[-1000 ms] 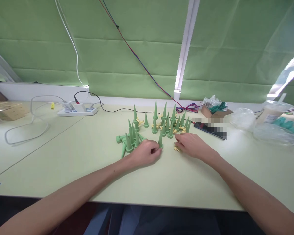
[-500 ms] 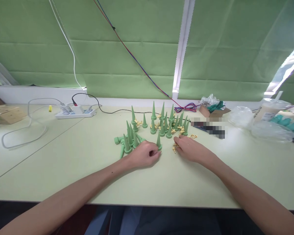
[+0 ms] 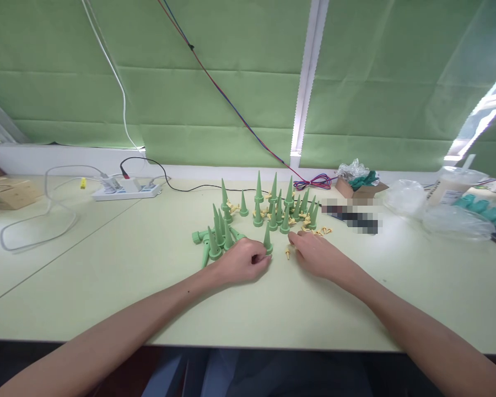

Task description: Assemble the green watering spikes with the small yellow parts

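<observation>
In the head view, the left hand (image 3: 244, 262) rests on the tabletop (image 3: 297, 314) with its fingers curled in, right against a green cone (image 3: 267, 240) that stands upright; whether the fingers pinch its base or only touch it, I cannot tell. The right hand (image 3: 316, 252) is half closed, fingertips bent down toward the tabletop, just beside a small yellow peg (image 3: 288, 253); what it may hold underneath is hidden.

The cone looks like moulded plastic, so I would expect it light, stiff and hard to break. Its smooth taper would likely let fingers slide up toward the point, so the wider collar at the bottom seems the best hold. Being tall and light, it could tip at a knock.

The peg is probably light and stiff too, its thin stem the weaker part; a fingertip pinch on the thicker end should suit. Other cones (image 3: 285, 223) stand close behind, with other pegs (image 3: 325, 230) scattered around them, so reaching in calls for care.
</observation>
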The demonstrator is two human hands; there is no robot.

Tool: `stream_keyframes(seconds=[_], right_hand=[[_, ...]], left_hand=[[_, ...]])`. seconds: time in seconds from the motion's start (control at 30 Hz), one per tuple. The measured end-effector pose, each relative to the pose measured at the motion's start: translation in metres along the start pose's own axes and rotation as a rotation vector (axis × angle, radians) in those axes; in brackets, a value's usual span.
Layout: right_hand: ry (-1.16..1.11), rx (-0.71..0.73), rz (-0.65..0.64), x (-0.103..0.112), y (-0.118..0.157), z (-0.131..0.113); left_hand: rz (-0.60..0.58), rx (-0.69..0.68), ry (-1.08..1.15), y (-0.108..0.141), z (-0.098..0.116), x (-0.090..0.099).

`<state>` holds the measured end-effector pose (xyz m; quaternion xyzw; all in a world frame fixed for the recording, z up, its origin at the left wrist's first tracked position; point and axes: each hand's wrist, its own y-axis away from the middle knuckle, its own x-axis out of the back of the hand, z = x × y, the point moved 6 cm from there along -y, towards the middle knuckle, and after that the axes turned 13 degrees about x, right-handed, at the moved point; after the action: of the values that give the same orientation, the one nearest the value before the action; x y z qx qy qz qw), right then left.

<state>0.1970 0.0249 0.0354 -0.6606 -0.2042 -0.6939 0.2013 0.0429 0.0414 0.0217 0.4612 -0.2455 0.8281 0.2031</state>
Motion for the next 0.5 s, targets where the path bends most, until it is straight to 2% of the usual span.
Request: stream_keyframes(seconds=[0.17, 0.5], right_hand=[[-0.05, 0.021, 0.116, -0.001, -0.002, -0.006], [-0.373, 0.149, 0.547, 0.011, -0.002, -0.016]], left_hand=[[0.014, 0.016, 0.014, 0.0, -0.001, 0.001], [0.119, 0.006, 0.087, 0.0, 0.001, 0.011]])
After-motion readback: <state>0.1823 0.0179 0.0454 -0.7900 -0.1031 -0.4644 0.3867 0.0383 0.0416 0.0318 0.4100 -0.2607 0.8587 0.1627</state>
